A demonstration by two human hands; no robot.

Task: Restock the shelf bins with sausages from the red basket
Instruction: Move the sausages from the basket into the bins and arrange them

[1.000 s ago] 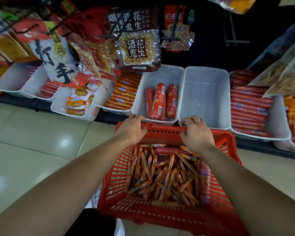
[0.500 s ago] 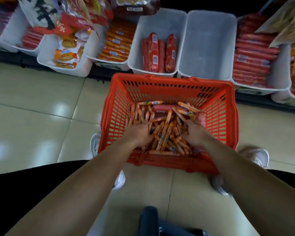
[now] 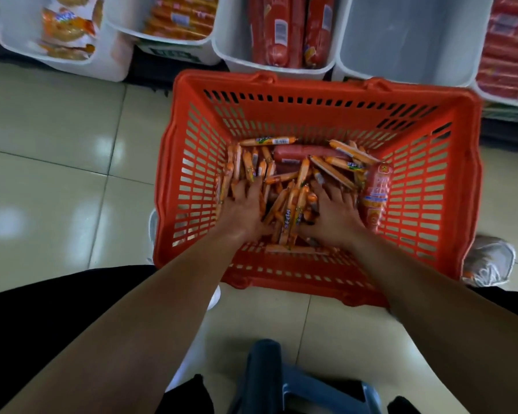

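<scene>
The red basket (image 3: pixel 311 85) stands on the tiled floor in front of the shelf bins. A loose pile of thin orange sausages (image 3: pixel 290 210) lies in it, with a thick red sausage (image 3: pixel 305 152) at the back and a wide red pack (image 3: pixel 376 195) against the right wall. My left hand (image 3: pixel 245 207) and my right hand (image 3: pixel 332 216) both rest on the pile, fingers spread, flanking a bunch of thin sausages. Neither hand has lifted anything. An empty white bin (image 3: pixel 413 40) sits just behind the basket.
Left of the empty bin is a bin of thick red sausages (image 3: pixel 284 28), then a bin of orange sausages (image 3: pixel 177 19) and a bin of snack packs (image 3: pixel 66 28). A bin of red sausages (image 3: pixel 509 46) is at the right. A blue stool (image 3: pixel 296 380) is under me, and a shoe (image 3: pixel 488 261) is beside the basket.
My hands let go of the basket's far rim and went down into the sausage pile. The view tilted down, and the basket now rests on the floor.
</scene>
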